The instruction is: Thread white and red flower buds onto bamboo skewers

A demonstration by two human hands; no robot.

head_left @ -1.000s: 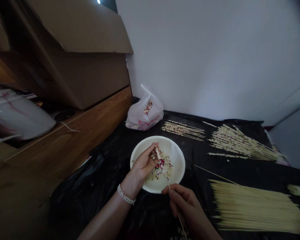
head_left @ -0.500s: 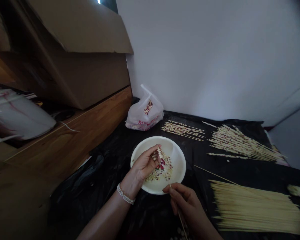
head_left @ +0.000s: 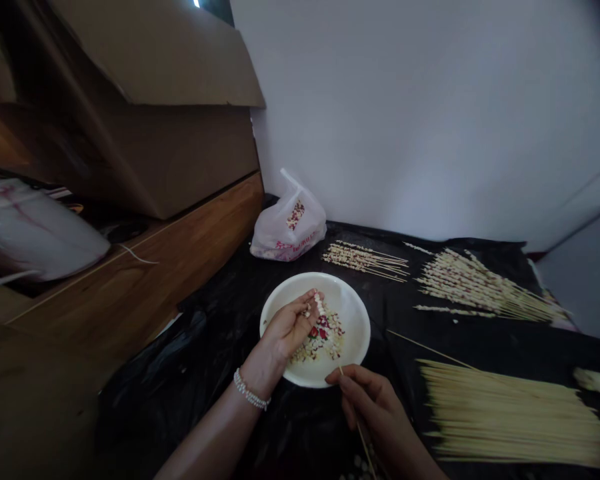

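My left hand (head_left: 286, 332), with a beaded bracelet at the wrist, is over the white bowl (head_left: 359, 343), palm up and fingers curled. It holds a few small pale kernel-like pieces (head_left: 320, 305); some line up in a short row at the fingertips. Beneath it in the bowl lie loose white and dark red pieces (head_left: 333, 333). By the bowl's near right rim, my right hand (head_left: 367, 400) pinches a thin bamboo skewer (head_left: 364, 441). The skewer's upper tip just shows above my fingers, and its lower part slants down past the hand.
Bare skewers (head_left: 510, 417) lie in a wide bundle at right. Behind them are a large pile of filled skewers (head_left: 465, 283) and a smaller one (head_left: 353, 257). A plastic bag (head_left: 290, 230) stands behind the bowl. Wooden furniture (head_left: 180, 247) with a cardboard box (head_left: 180, 147) is at left.
My left fingers have shifted slightly around the pale pieces. The right hand and skewer stay almost where they were; the whole view has moved a little.
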